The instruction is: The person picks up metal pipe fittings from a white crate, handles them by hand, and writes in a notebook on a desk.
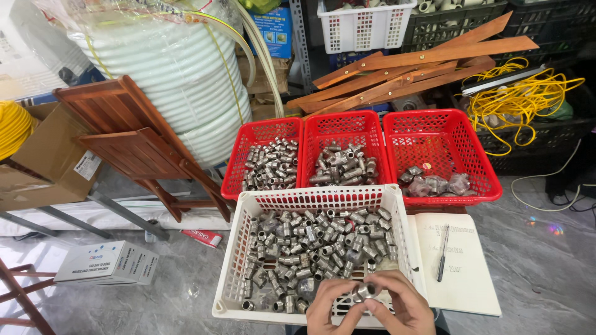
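Looking at one small metal fitting, pinched between left hand and right hand, low over the white basket of mixed fittings. Next, calling for picking the matching red basket behind.

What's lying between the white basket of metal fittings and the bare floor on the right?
An open notebook with a pen resting on its page lies there beside the white basket, as the head view shows.
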